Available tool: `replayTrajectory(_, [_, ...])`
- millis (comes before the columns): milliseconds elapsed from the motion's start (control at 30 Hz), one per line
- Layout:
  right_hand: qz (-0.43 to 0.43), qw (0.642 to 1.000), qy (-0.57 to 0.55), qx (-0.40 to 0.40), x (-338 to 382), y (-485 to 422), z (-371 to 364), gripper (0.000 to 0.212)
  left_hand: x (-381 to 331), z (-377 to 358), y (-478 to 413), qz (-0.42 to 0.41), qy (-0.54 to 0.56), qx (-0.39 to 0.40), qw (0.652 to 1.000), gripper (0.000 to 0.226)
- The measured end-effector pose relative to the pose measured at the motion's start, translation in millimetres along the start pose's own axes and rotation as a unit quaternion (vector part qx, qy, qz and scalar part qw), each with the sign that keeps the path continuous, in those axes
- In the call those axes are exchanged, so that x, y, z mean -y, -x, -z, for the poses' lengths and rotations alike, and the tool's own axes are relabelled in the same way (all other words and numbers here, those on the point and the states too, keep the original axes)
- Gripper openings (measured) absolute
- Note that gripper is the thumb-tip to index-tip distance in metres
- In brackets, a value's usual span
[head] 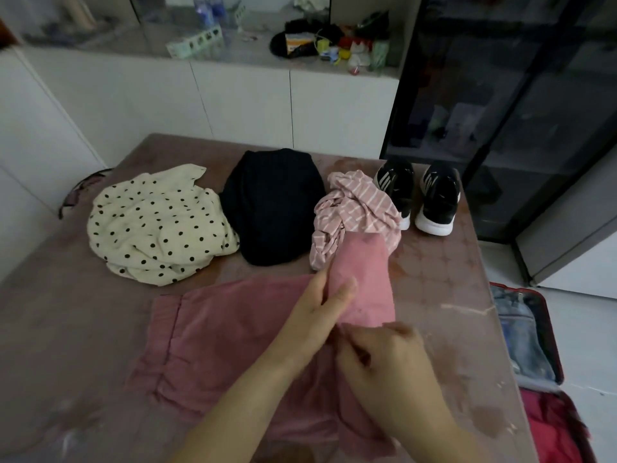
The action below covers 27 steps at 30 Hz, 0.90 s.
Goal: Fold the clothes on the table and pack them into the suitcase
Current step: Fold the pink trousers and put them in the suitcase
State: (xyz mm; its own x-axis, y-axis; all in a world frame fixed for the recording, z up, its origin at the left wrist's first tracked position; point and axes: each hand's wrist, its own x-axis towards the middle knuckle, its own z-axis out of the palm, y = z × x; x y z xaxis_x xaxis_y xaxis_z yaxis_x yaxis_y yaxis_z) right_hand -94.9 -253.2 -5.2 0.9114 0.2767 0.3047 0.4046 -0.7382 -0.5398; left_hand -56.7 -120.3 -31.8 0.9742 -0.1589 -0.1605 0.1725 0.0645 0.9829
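Note:
Pink shorts (227,332) lie spread on the table (444,272) right in front of me, one leg reaching up toward the right. My left hand (325,305) lies on that leg with straight fingers pressing the cloth. My right hand (384,359) pinches the pink fabric just below it, fingers curled. Behind the shorts lie a cream polka-dot garment (157,225), a black garment (273,205) and a crumpled pink striped garment (350,208). An open red suitcase (551,332) sits on the floor at the right, with denim inside.
A pair of black sneakers (417,195) stands at the table's far right corner. A white cabinet (233,101) with clutter on top runs behind the table. A dark glass-door cabinet (517,111) stands at the right. A chair back (80,188) shows at the table's left.

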Motion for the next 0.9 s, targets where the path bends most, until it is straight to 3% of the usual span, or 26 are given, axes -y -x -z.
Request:
replayTrajectory(133, [0.05,0.997,0.007,0.051,21,5,-52,0.014,10,41,6,-0.038,-0.163,-0.156,0.974,0.033])
replayTrajectory(233, [0.067,0.995,0.025,0.066,13,11,-69,0.035,30,80,10,0.01,-0.146,-0.232,0.962,0.015])
replayTrajectory(433, [0.05,0.977,0.154,0.141,-25,18,-88,0.059,41,156,27,0.057,-0.11,-0.266,0.956,0.026])
replayTrajectory(633, [0.036,0.972,0.147,0.18,-28,14,-114,0.063,53,221,41,0.102,-0.141,-0.308,0.935,0.027])
replayTrajectory(800, [0.041,0.956,0.197,0.213,-28,16,-147,0.064,72,229,43,0.15,-0.344,-0.338,0.863,0.043])
replayTrajectory(900, [0.03,0.961,0.207,0.183,-28,19,-156,0.063,66,203,50,0.051,-0.558,-0.343,0.754,0.058])
